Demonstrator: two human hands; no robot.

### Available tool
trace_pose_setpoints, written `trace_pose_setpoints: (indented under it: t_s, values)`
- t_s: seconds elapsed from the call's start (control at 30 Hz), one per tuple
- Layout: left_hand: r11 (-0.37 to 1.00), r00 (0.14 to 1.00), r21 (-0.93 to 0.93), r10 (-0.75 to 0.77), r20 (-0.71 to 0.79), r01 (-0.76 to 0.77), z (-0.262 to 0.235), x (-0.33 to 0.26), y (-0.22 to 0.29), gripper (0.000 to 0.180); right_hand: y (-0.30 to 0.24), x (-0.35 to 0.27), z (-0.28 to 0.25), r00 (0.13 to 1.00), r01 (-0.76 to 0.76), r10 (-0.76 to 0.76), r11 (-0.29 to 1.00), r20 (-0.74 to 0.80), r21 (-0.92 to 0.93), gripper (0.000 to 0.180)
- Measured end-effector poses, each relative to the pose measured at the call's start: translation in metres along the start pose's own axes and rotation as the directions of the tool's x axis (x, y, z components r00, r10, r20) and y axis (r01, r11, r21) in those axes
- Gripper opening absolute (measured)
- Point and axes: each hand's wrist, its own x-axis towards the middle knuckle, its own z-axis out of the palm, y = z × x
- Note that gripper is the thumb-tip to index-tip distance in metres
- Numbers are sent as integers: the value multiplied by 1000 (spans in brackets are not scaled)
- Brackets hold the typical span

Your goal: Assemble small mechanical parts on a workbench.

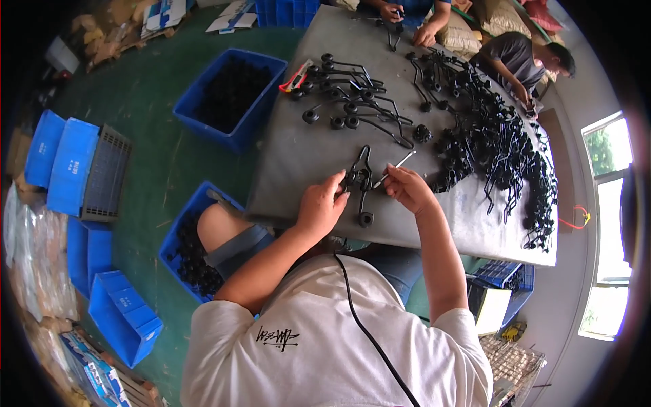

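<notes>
In front of me, over the near part of the grey table (285, 169), is a black bent-rod part (365, 201) with a round rubber end. My left hand (321, 207) is closed on the left side of its middle, thumb and fingers pinching it. My right hand (410, 190) is closed around a thin silver metal tool (406, 160), which slants across the right side of the part. The fingers hide some of the tool, so its exact kind is unclear. A small round black piece (422, 133) sits on the table beyond the right hand.
Several similar bent-rod parts (366, 98) lie spread beyond my hands, near a red-and-white item (296, 76). A large tangled heap of black parts (495, 129) covers the table's right side. Blue crates (182, 119) stand left. Two people (505, 61) work at the far side.
</notes>
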Motion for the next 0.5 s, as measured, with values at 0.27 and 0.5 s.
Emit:
trace_pose_setpoints:
  t_s: [0.27,0.5]
  values:
    - [1000,1000,-3,13,-20,-13,3,-2,-1,51,49,-60,40,562,526,-827,365,-8,-769,13]
    - [1000,1000,22,2,20,-2,-2,2,2,52,47,-52,66,544,476,-822,133,172,-869,13]
